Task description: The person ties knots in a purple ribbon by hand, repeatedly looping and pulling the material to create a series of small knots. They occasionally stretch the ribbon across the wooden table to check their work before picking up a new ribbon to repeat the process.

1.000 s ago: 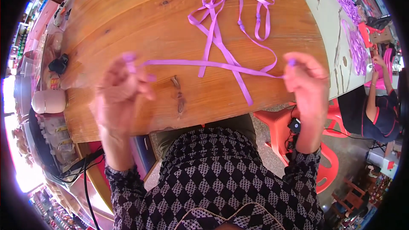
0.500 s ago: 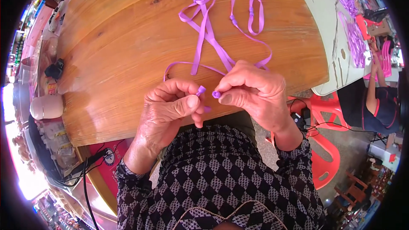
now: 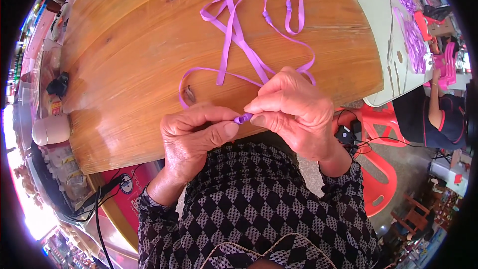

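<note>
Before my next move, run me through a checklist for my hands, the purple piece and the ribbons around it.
1. Left hand has a pinch on the small purple piece: ok, thumb and forefinger are at its left end.
2. Right hand has a pinch too: ok, at its right end.
3. Purple piece fully joined: cannot tell, fingertips cover its ends.
4. Purple ribbons lying free of one another: not ok, they loop and cross on the wooden table.
5. Co-worker away from your hands: ok, off at the far right.
</note>
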`<state>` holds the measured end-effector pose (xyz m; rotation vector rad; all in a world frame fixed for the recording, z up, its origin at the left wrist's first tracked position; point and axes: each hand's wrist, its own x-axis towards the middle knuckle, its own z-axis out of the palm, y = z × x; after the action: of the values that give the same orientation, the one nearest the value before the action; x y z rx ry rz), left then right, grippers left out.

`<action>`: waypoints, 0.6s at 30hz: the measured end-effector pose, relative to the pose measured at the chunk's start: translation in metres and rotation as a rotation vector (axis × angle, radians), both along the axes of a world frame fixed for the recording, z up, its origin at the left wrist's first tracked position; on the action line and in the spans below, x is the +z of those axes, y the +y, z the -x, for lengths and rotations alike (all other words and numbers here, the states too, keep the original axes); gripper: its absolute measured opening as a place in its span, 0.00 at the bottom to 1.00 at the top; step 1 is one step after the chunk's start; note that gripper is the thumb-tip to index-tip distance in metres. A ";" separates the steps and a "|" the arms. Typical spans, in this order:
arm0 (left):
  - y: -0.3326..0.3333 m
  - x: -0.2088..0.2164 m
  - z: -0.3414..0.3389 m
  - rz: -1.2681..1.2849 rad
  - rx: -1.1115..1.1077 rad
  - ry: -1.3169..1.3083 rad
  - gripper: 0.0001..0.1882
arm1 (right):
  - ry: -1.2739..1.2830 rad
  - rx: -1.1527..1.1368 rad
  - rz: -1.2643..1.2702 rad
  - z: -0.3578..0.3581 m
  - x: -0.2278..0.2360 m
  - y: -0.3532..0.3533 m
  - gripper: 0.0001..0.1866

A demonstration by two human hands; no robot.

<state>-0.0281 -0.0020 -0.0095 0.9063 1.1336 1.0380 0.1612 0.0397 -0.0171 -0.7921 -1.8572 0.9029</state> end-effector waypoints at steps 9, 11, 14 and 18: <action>0.000 0.002 0.002 -0.256 -0.102 0.362 0.08 | -0.039 -0.028 -0.023 0.003 0.001 -0.005 0.09; 0.000 0.000 0.001 -0.309 -0.074 0.347 0.08 | -0.035 -0.022 -0.004 0.004 -0.001 -0.006 0.08; 0.001 -0.002 0.001 -0.324 -0.086 0.360 0.08 | -0.011 -0.037 -0.022 0.005 -0.004 -0.006 0.08; 0.000 -0.003 0.000 -0.322 -0.074 0.376 0.08 | -0.006 -0.060 -0.031 0.006 -0.007 -0.009 0.08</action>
<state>-0.0283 -0.0025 -0.0127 1.4348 1.2477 1.0321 0.1547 0.0309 -0.0239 -0.8277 -1.8382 0.8335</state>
